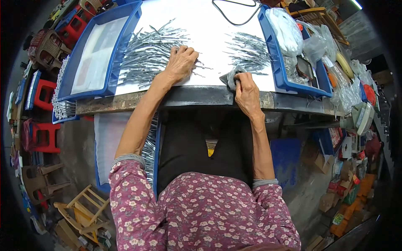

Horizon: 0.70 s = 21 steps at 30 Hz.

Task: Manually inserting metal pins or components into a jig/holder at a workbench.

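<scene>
At the left, a blue tray (109, 85) stands on the white surface (211, 37), and just beside it spreads the larger heap of thin grey strips (146, 52). Most of them lie with the long axis across, their right ends somewhat farther from the person. The left hand (183, 60) is at the right edge of this heap, so the heap lies to its left, and this hand is clearly the nearer one. Its fingers are bent downward; whether this grip pinches a strip, I cannot tell, because the hand hides it. A few loose strips (203, 67) come out at its right, into the gap between the hands. The right hand (248, 90) has its grip closed, pinching a crumpled grey cloth (234, 76) near the front edge. Just beyond this hand lies the smaller heap (250, 49), its strips also mostly across, with their right ends next to another blue tray (301, 88).
</scene>
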Each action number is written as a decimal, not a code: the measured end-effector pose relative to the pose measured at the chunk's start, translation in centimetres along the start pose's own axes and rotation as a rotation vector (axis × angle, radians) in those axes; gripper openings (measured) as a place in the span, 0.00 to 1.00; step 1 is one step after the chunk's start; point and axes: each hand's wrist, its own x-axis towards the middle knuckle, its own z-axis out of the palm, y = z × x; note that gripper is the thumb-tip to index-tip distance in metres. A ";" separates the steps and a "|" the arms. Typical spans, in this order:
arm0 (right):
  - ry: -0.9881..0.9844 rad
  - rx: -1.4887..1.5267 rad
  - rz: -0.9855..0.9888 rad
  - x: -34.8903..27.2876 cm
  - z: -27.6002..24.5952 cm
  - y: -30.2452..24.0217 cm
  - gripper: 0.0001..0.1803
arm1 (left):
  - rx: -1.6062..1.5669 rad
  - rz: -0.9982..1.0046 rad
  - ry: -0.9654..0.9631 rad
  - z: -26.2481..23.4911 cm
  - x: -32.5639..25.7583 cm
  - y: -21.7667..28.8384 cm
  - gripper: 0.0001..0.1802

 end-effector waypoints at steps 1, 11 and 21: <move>-0.005 0.004 0.003 0.0 0.1 0.0 0.06 | -0.002 0.001 0.005 -0.1 0.1 0.1 0.12; -0.011 0.011 -0.010 -0.1 -0.1 0.5 0.06 | 0.134 0.085 -0.059 1.3 0.4 1.4 0.07; -0.070 0.259 0.151 0.7 -1.0 1.6 0.09 | 0.137 0.125 -0.041 1.3 0.7 1.4 0.06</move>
